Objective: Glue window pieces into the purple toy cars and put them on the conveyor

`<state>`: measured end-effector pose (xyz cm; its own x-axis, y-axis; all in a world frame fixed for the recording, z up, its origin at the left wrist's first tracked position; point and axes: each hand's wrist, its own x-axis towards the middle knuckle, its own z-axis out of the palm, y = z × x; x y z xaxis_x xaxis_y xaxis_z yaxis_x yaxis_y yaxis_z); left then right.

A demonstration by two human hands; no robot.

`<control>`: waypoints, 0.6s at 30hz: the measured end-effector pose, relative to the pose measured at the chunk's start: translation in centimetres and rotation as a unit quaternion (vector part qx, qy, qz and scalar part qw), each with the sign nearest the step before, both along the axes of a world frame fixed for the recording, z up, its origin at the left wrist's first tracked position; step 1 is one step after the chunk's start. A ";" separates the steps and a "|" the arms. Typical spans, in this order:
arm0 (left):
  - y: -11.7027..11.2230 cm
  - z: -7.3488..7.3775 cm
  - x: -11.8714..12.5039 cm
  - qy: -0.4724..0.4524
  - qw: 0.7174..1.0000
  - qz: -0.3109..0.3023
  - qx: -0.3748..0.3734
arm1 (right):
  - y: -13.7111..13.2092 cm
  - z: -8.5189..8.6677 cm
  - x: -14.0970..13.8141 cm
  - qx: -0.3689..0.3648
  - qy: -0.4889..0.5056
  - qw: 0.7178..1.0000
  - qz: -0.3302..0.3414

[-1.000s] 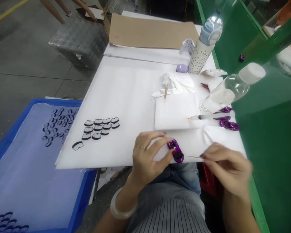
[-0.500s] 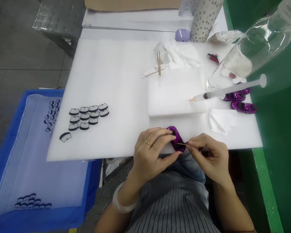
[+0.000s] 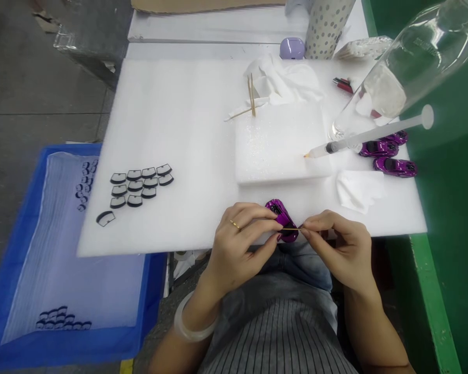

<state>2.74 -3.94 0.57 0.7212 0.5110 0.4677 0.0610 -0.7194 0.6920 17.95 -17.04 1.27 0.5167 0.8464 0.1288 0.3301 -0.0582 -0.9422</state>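
A glossy purple toy car (image 3: 288, 214) lies at the near edge of the white foam sheet, between my hands. My left hand (image 3: 244, 241) has its thumb and index finger closed at the left end of a thin wooden toothpick (image 3: 290, 229), and its other fingers rest against the car. Pinched in the thumb and fingertips of my right hand (image 3: 337, 241) is the toothpick's right end. The stick lies level across the car's dark window area. My left fingers partly cover the car's left side.
A white foam block (image 3: 281, 156) carries upright toothpicks (image 3: 251, 96) and a syringe (image 3: 368, 136). More purple cars (image 3: 394, 167) sit right, by a clear bottle (image 3: 405, 67) and a white cloth (image 3: 356, 189). Several dark-edged clear pieces (image 3: 134, 186) lie left, above a blue bin (image 3: 140, 322).
My left thumb has come off the car's lower edge and moved up and left to the toothpick's end. The right hand keeps its pinch on the toothpick. The camera view has shifted slightly.
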 end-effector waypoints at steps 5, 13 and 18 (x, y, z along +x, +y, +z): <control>0.2 -0.1 0.0 0.001 1.000 -0.005 0.010 | 0.0 0.0 0.0 -0.002 0.007 1.000 0.001; 0.3 0.0 0.0 -0.002 1.000 -0.010 0.020 | 0.1 0.0 -0.1 -0.003 0.007 1.000 -0.004; 0.2 -0.2 -0.4 -0.002 1.000 0.002 0.021 | 0.1 0.1 -0.1 -0.002 0.008 1.000 -0.007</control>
<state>2.36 -3.75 0.37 0.7175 0.4933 0.4917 0.0609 -0.7477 0.6613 17.80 -16.91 1.37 0.5302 0.8397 0.1175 0.3138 -0.0656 -0.9472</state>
